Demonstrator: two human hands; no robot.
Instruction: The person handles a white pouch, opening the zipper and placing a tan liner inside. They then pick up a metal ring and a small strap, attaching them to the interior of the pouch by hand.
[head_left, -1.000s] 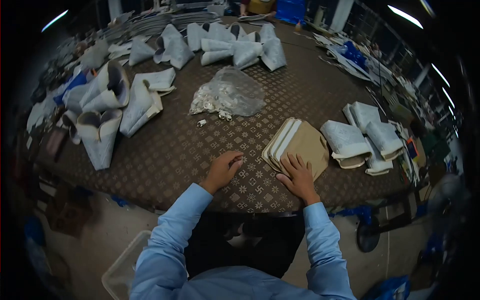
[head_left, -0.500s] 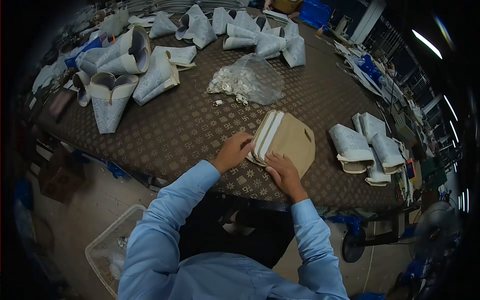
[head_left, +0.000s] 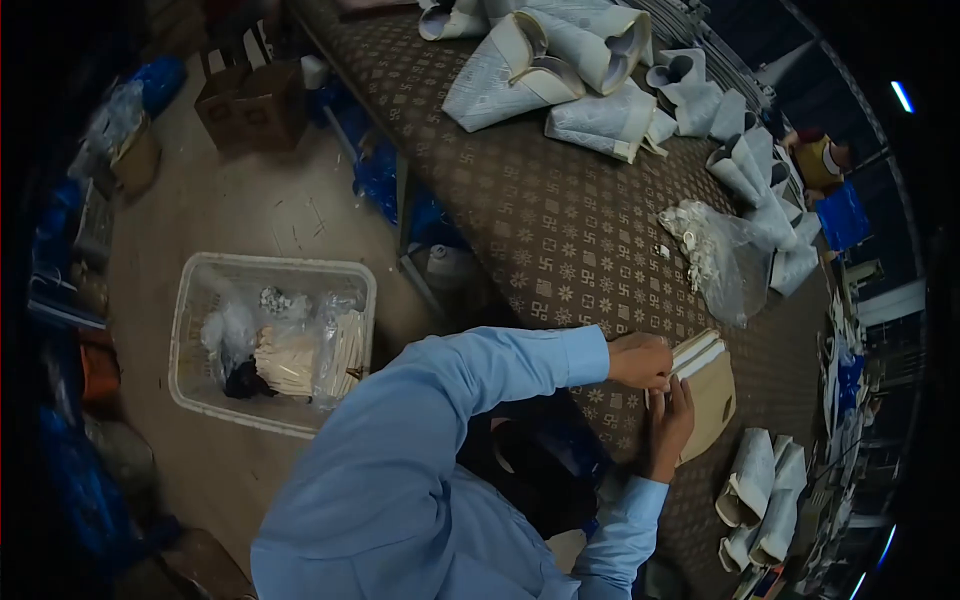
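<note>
Fingers (head_left: 682,395) of the right hand (head_left: 672,430) sit close together, and look how their tips come up right beside those of the left hand (head_left: 640,361), both hands working at the left side of the stack of tan panels (head_left: 712,405)! Left fingers are curled inward, bunched by the white strips (head_left: 697,355) along that side; whether either hand actually pinches a panel, you cannot tell from this angle. The stack itself lies on the near side of the table (head_left: 560,250), a dark slot showing towards its right edge.

Beyond it, what a spread: a clear plastic bag (head_left: 722,265) full of small white pieces, with one loose piece (head_left: 662,251) just outside on the left. Farther off, pale patterned cones (head_left: 500,85) crowd the far left, some with their open ends showing, and more of them run along the far side. Over to the right of the stack, well apart from the hands, another pale group (head_left: 757,480) lies on the tabletop.

Down on the floor at left, a white plastic bin (head_left: 181,340) holds clear bags and cream-coloured strips (head_left: 285,360), and a cardboard box (head_left: 250,110) stands farther back. Light-blue sleeves (head_left: 530,362) cover both arms.
</note>
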